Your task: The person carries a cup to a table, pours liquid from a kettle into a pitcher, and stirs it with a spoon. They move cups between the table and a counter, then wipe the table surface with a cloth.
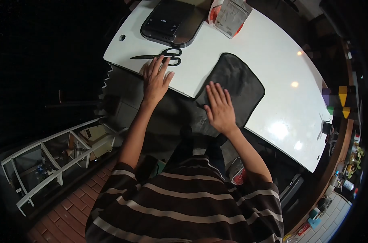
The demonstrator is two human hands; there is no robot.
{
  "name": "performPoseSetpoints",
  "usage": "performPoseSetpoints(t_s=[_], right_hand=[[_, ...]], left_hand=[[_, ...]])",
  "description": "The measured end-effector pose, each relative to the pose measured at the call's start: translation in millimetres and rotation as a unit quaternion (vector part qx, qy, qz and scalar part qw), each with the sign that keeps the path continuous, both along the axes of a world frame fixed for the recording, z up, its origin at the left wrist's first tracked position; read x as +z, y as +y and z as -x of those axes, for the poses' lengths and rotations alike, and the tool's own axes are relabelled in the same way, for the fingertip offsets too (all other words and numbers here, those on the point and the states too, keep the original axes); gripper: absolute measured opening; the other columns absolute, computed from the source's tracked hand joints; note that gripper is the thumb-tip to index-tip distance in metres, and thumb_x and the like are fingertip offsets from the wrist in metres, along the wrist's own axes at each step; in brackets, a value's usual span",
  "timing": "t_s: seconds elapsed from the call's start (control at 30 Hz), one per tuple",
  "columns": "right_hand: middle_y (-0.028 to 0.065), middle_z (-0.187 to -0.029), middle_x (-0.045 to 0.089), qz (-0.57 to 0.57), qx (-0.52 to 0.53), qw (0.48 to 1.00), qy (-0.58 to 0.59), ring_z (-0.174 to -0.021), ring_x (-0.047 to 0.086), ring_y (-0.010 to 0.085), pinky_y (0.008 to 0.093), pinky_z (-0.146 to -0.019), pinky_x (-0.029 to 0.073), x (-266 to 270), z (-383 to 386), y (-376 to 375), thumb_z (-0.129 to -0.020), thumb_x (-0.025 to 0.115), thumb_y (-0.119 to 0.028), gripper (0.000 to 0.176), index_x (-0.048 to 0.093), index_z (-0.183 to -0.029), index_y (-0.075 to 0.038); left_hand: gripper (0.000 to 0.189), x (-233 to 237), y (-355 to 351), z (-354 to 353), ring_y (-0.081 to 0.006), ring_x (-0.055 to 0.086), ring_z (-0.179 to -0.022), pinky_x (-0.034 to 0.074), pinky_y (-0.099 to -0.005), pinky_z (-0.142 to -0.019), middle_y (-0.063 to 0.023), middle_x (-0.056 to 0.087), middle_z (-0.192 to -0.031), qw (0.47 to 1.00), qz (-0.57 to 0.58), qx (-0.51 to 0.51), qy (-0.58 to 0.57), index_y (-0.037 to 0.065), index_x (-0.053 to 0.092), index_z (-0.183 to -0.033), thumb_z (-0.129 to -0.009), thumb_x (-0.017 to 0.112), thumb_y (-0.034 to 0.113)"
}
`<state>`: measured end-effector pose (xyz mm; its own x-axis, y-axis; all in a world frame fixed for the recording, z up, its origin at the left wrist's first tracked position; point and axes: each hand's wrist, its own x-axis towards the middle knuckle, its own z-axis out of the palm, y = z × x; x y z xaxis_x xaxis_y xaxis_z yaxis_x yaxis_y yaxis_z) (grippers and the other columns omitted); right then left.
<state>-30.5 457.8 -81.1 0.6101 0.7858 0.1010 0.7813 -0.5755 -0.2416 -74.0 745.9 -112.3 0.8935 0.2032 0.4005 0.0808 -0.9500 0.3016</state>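
My left hand point(154, 83) is at the table's front edge with fingers outstretched, its fingertips close to or on the handles of black scissors point(167, 54). The scissors lie flat, blades pointing left. My right hand point(220, 106) rests flat with fingers extended on a dark grey, soft-looking flat piece with a black edge point(242, 81). That piece lies on the white table point(277, 69), and its near end reaches the front edge. Whether it is a pouch or a single sheet cannot be made out.
Behind the scissors sits a black flat device with a panel point(171, 22). A silver and orange packet point(231, 18) stands near the back. At right, a small black object point(326, 127) is by the table's end. A white metal frame point(50, 158) stands low on the left.
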Motion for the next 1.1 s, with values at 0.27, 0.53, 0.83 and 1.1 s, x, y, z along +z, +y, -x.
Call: performPoseSetpoints(t_s=[0.27, 0.53, 0.83, 1.1], right_hand=[[0.0102, -0.159, 0.039, -0.125, 0.072, 0.989, -0.040, -0.147, 0.035, 0.0285, 0.0476, -0.122, 0.023, -25.2, -43.6, 112.3, -0.096, 0.051, -0.035, 0.064, 0.040, -0.153, -0.007], [0.0087, -0.156, 0.045, -0.168, -0.115, 0.977, -0.057, -0.144, 0.041, 0.0257, 0.0468, -0.116, 0.033, -43.3, -99.5, 86.0, -0.093, 0.054, -0.040, 0.065, 0.047, -0.150, -0.011], [0.0104, -0.157, 0.043, -0.035, -0.358, 0.923, -0.138, -0.146, 0.039, 0.0288, 0.0485, -0.117, 0.032, -39.1, -110.8, -121.2, -0.101, 0.049, -0.038, 0.059, 0.041, -0.154, -0.012], [0.0095, -0.162, 0.036, -0.004, -0.270, 0.955, -0.122, -0.150, 0.031, 0.0322, 0.0545, -0.120, 0.024, -33.3, -52.9, -85.1, -0.100, 0.051, -0.032, 0.061, 0.037, -0.155, -0.010]], left_hand=[[0.050, -12.2, 44.0, -5.5, -0.0350, 0.037, -0.146, 0.022, -0.0551, -0.121, -0.0101, 0.046, -0.154, 0.992, -0.034, 0.119, 0.006, 0.014, 0.050, -0.147, -0.104, 0.052, 0.038], [0.054, -28.9, 56.1, -14.7, -0.0308, 0.031, -0.148, 0.017, -0.0594, -0.120, -0.0078, 0.039, -0.155, 0.991, 0.009, 0.136, 0.005, 0.014, 0.043, -0.148, -0.104, 0.046, 0.045], [0.055, -31.3, 57.2, -15.5, -0.0321, 0.035, -0.145, 0.019, -0.0596, -0.119, -0.0088, 0.039, -0.154, 0.991, -0.017, 0.135, -0.007, 0.015, 0.042, -0.149, -0.104, 0.045, 0.045], [0.049, -26.7, 51.2, -15.3, -0.0325, 0.037, -0.141, 0.022, -0.0607, -0.116, -0.0082, 0.041, -0.151, 0.988, -0.068, 0.139, -0.023, 0.013, 0.048, -0.143, -0.102, 0.051, 0.039]])
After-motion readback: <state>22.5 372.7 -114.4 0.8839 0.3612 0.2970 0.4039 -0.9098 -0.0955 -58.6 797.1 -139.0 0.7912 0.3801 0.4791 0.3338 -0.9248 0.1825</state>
